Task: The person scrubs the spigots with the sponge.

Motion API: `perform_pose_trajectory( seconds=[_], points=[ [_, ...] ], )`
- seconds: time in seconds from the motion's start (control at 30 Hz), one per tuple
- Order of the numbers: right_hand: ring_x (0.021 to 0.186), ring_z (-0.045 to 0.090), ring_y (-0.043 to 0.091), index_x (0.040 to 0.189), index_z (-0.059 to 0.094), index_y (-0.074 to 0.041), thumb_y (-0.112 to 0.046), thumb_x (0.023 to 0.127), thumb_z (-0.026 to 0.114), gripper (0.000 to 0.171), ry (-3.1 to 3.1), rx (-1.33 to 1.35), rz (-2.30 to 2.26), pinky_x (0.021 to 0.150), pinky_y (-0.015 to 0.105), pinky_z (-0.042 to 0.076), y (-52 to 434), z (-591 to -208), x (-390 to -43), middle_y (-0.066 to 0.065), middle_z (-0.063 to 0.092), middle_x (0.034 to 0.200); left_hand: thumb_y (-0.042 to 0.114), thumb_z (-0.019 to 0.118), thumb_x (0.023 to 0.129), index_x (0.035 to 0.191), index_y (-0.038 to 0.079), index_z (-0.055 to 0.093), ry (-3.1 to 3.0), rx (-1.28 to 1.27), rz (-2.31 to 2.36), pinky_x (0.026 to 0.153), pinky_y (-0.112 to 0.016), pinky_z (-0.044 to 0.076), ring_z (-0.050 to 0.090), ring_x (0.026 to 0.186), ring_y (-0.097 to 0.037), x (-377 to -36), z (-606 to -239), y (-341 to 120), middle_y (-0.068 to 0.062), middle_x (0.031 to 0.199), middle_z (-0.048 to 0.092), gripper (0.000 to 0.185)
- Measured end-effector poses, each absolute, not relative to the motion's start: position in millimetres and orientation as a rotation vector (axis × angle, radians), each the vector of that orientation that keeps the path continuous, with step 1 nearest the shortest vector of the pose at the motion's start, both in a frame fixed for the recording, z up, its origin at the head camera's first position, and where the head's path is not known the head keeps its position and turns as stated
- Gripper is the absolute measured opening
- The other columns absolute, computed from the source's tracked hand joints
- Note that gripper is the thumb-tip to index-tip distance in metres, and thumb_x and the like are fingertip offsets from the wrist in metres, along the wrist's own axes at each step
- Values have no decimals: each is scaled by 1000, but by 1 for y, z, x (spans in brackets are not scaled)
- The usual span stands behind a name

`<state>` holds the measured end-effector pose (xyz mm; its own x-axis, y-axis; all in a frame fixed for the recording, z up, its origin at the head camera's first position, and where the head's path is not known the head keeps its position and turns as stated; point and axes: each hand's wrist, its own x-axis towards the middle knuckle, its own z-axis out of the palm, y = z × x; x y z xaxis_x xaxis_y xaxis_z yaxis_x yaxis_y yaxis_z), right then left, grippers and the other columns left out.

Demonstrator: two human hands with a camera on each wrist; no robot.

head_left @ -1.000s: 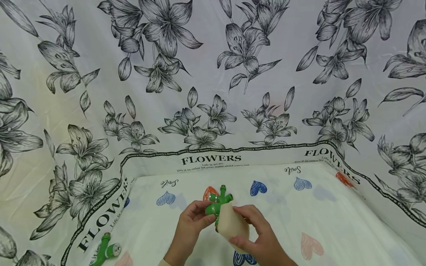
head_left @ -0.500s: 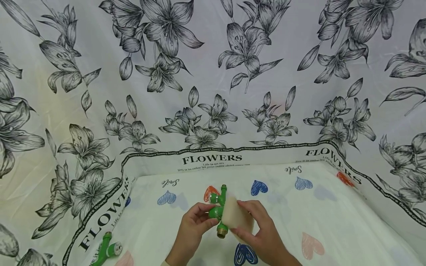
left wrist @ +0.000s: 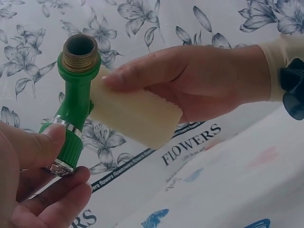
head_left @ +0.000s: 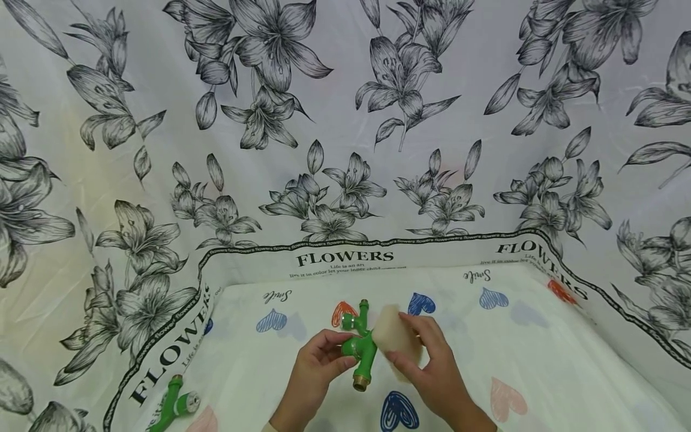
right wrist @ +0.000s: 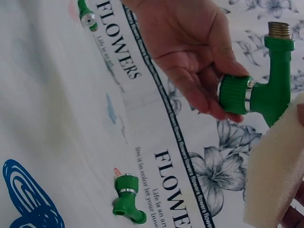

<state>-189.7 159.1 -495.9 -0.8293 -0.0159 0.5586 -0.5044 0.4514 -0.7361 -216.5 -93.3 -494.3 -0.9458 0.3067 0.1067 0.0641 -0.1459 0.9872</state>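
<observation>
Sponge (head_left: 396,339) shifted right, tap (head_left: 360,348) half-hidden

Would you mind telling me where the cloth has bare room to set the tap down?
Right of the right hand, around the pink heart, the cloth lies bare. So does the stretch between the left hand and the spare tap. The middle is crowded by both hands, tap and sponge.
</observation>
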Motion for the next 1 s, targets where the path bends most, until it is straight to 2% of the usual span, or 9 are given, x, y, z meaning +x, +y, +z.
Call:
perform_pose_trajectory(
  seconds=[0.37,0.67,0.9,1.0],
  points=[
    [117,62,17,149,62,-26,-24,99,84,54,-2245,420,1554,96,35,58,158,-500,-188,-11,61,136,3,85,93,132,-3,66,1959,388,2215,98,-37,60,72,116,-32,-218,-496,-95,-18,132,71,44],
    [115,62,19,149,61,-30,-29,100,84,53,-2257,492,1495,94,39,61,152,-503,-181,-11,60,135,4,86,94,131,-1,67,1969,287,2242,95,-37,61,71,113,-32,-220,-499,-94,-18,129,71,43],
    [116,61,17,150,60,-31,-24,99,85,57,-2265,586,1538,93,36,60,148,-504,-175,-9,60,137,2,86,93,131,-6,66,1966,290,2284,94,-36,61,72,111,-30,-221,-502,-92,-20,129,70,43],
    [114,61,18,152,59,-27,-19,99,85,60,-2239,711,1610,91,35,60,146,-504,-172,-5,61,136,1,85,93,130,-7,65,1976,288,2304,95,-36,61,72,112,-29,-222,-504,-92,-21,131,68,43]
  ],
)
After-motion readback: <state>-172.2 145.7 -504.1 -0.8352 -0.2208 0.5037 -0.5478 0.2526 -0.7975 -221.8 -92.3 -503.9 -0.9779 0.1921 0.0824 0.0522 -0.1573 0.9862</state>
